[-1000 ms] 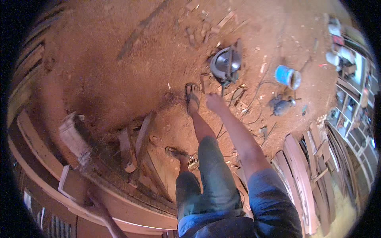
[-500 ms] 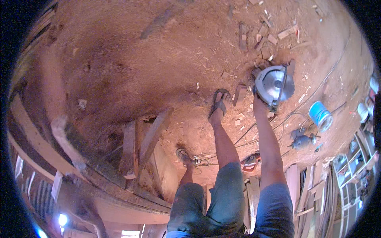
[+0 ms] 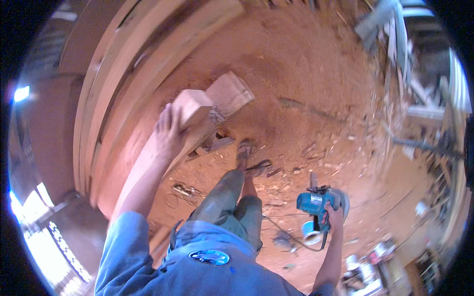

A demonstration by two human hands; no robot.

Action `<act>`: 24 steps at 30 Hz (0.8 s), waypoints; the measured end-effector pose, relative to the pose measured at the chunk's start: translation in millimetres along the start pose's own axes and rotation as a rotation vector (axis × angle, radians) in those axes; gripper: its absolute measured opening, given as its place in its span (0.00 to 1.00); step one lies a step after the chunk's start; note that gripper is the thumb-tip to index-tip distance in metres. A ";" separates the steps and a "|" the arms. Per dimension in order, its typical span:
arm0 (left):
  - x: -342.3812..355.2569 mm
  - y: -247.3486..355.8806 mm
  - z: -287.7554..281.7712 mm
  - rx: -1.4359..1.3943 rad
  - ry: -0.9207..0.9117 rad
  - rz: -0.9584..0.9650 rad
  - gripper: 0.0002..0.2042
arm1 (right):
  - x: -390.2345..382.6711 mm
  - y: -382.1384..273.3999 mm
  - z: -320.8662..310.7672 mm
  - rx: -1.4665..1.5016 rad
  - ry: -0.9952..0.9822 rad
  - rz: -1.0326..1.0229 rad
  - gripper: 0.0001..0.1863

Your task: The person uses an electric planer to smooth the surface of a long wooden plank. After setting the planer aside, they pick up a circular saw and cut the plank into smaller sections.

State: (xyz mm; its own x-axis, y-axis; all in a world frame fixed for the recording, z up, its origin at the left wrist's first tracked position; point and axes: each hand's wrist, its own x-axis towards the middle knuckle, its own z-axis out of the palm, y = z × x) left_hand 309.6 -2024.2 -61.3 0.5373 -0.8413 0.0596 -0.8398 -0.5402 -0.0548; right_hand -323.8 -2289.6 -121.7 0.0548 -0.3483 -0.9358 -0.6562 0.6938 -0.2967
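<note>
My right hand (image 3: 335,217) is closed round the handle of a blue circular saw (image 3: 316,203), which hangs at my right side with its round guard facing away. My left hand (image 3: 170,132) lies with its fingers stretched out on a thick squared timber (image 3: 192,104), close to its cut end. That timber runs from near my left arm toward the middle of the view. Against its far end sits another wooden block (image 3: 229,93). Some blur softens the left fingers.
Long planks (image 3: 106,93) are stacked at the left. Wood scraps (image 3: 284,185) litter the dirt floor. A blue and white bucket (image 3: 311,233) stands below the saw, beside its cord. Piled sticks (image 3: 382,118) line the right, and assorted items (image 3: 370,269) lie at lower right.
The view has turned toward the timbers. The saw has been raised from near the floor to my right side, still in my right hand. My left hand has come into view on the timber.
</note>
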 end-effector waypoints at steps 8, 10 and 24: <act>-9.3 -9.3 -10.4 -0.064 0.016 -0.051 0.43 | -238.7 -218.6 56.4 0.254 0.088 -0.488 0.21; -10.7 -9.6 -16.6 -0.078 -0.032 -0.076 0.44 | -257.6 -258.9 63.3 0.102 0.113 -0.608 0.23; -36.4 130.5 -74.4 -0.411 -0.006 -0.923 0.39 | -277.5 -530.7 158.3 -1.053 -0.223 -1.300 0.23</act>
State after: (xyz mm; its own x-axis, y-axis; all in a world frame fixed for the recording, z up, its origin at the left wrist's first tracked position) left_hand 174.7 -2062.6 3.5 0.9901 -0.0989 -0.0994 -0.0572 -0.9320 0.3580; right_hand 128.4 -2461.4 265.3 0.9616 -0.1567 -0.2254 -0.2702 -0.6848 -0.6768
